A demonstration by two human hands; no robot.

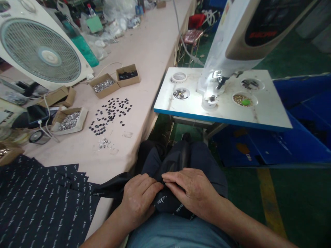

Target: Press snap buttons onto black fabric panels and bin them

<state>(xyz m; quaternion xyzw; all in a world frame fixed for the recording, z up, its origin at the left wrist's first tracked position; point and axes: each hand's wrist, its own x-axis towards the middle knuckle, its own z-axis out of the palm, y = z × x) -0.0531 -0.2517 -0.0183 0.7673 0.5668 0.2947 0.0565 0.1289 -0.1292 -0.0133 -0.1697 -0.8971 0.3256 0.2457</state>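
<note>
Over my lap lies a piece of black fabric printed with small white lettering. My left hand is closed on it, thumb and forefinger pinched together. My right hand pinches from the other side, its fingertips almost meeting those of the left. Between the fingertips shows a tiny shiny bit, perhaps a metal fastener, mostly hidden. To the left, a stack of the same printed fabric lies on the table. Black round snap parts and a small heap of silvery parts are spread beyond it.
Small cardboard boxes of metal parts stand on the pink-covered table, near a white box fan. Ahead on the right is a press machine on a white worktop with parts in round wells. Blue bins sit below.
</note>
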